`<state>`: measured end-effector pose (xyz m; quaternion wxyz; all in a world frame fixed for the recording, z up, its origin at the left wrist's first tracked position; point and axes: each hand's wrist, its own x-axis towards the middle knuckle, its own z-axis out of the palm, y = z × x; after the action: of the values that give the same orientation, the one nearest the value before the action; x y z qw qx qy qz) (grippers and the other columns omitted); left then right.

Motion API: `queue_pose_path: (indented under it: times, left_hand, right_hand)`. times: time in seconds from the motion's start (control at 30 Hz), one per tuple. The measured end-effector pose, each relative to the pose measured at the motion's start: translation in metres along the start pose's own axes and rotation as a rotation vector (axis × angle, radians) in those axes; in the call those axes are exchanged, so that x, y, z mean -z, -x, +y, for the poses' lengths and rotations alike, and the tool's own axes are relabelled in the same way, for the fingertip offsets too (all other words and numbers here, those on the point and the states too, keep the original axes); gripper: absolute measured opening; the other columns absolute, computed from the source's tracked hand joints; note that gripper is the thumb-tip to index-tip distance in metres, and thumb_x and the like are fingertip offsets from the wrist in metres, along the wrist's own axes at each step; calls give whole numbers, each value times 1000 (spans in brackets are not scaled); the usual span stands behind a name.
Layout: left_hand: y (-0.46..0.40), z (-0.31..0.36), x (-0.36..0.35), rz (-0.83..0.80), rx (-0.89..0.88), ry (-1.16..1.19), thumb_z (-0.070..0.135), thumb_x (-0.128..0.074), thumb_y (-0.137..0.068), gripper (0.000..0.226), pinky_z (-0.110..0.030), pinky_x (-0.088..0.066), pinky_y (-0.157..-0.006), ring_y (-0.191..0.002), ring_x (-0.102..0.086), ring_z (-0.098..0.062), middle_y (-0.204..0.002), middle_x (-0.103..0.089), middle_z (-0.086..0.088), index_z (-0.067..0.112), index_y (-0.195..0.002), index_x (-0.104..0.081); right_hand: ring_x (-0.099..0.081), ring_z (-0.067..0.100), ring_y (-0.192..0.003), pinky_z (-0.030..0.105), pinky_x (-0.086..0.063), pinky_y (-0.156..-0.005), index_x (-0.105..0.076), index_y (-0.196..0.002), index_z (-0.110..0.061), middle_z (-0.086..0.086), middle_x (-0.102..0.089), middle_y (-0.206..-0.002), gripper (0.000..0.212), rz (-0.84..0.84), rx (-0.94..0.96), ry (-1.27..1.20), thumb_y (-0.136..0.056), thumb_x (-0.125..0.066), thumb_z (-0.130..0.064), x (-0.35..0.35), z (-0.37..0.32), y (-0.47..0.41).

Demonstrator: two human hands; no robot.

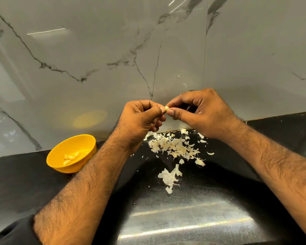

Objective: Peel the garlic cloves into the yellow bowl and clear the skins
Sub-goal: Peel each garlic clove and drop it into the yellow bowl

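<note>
Both hands' fingers (pixel 170 113) pinch a seemingly half-peeled garlic clove (pixel 167 108).

There is one yellow bowl (pixel 71 153) at the left, with about five peeled cloves (pixel 71 157) inside. Two hands hold one garlic clove (pixel 167 108) between them. The skins (pixel 173 147) are too many to count.

Glossy grey marble-look wall (pixel 95 50) fills the upper half, dark veins running diagonally across it, a vertical tile seam right of centre. Streaks of ceiling light reflect on the wall at upper left and top centre. Below, black speckled counter (pixel 25 183) meets the wall along a thin pale edge. Bright light bands glare off the counter near the bottom centre.
</note>
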<state>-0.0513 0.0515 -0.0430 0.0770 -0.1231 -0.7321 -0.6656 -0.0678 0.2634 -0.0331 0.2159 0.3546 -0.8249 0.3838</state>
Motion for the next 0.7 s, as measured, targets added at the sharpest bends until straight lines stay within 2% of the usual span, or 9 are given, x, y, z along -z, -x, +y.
queue_pose_path:
  times: [0.1, 0.23, 0.3, 0.43, 0.57, 0.63, 0.7]
  left_hand:
    - [1, 1, -3, -8, -8, -16, 3, -68, -98, 11, -20, -47, -52, -58, -57, -11, -70, -69, -5, -7, -96, -73]
    - [1, 1, -4, -2, -11, -17, 6, -68, -100, 14, -21, -47, -52, -57, -56, -9, -70, -68, -5, -7, -97, -72]
    - [1, 1, -5, 2, -1, -14, 5, -67, -100, 15, -21, -47, -52, -57, -55, -10, -70, -67, -5, -9, -98, -71]
    - [1, 1, -5, 33, 33, -27, 6, -65, -99, 17, -21, -46, -52, -56, -54, -11, -69, -65, -5, -11, -99, -70]
    - [1, -2, -4, 97, 27, -165, 16, -65, -102, 23, -18, -43, -48, -53, -54, -6, -67, -64, 0, -2, -90, -71]
    - [2, -1, -5, 115, -35, -198, 22, -70, -102, 20, -18, -50, -51, -61, -64, -8, -79, -70, -3, 3, -98, -71]
    - [4, 1, -6, 79, -110, -148, 19, -73, -101, 15, -28, -60, -59, -77, -74, -17, -101, -74, -9, 11, -113, -70]
  right_hand:
    - [-73, 7, -83, 21, -61, -73, -81, -106, -22, -11, -76, -87, 13, -27, -91, -79, -96, -75, -29, -2, 1, -1]
    - [-72, 14, -91, 33, -65, -71, -77, -104, -21, -2, -74, -96, 10, -49, -198, -205, -98, -72, -27, -5, 4, -3]
    - [-71, 18, -93, 34, -65, -70, -77, -103, -18, 5, -72, -100, 10, -31, -234, -292, -98, -72, -25, -6, 6, -4]
    - [-66, 20, -92, 36, -61, -72, -79, -105, -13, 16, -71, -107, 19, 65, -323, -670, -90, -74, -24, -2, 8, -3]
    - [-66, 18, -90, 34, -59, -74, -77, -114, -8, 8, -71, -98, 23, 75, -391, -934, -93, -70, -15, 3, 13, -4]
    - [-68, 19, -91, 32, -60, -75, -75, -115, -6, 10, -72, -100, 23, 63, -412, -977, -95, -67, -14, 3, 13, -5]
    - [-70, 21, -92, 31, -60, -75, -73, -119, -3, 12, -74, -102, 25, 57, -420, -992, -97, -65, -13, 3, 12, -5]
